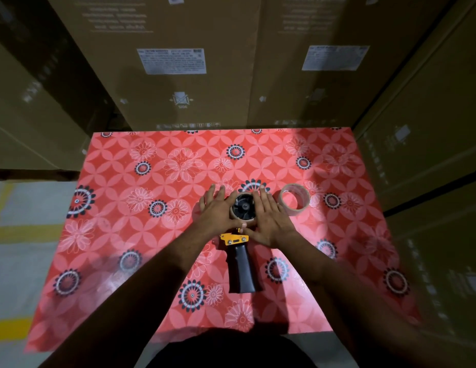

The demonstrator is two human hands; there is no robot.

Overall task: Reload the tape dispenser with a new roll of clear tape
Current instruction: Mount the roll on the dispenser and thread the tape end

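The tape dispenser (240, 264) lies flat on the red flowered table (125, 235), its black handle pointing toward me, yellow frame in the middle, black spool hub (244, 207) at the far end. A cardboard-coloured ring shows around the hub. My left hand (218, 211) rests on the hub's left side, fingers spread. My right hand (268, 221) lies flat against the hub's right side, thumb near the yellow frame. Both hands press at the ring's edges; neither closes around it. A roll of clear tape (295, 199) stands free just right of my right hand.
Tall cardboard boxes (178, 62) wall off the table's far edge and right side (430, 155). A grey floor with yellow lines (24, 229) shows on the left. The table's near edge sits just in front of my body.
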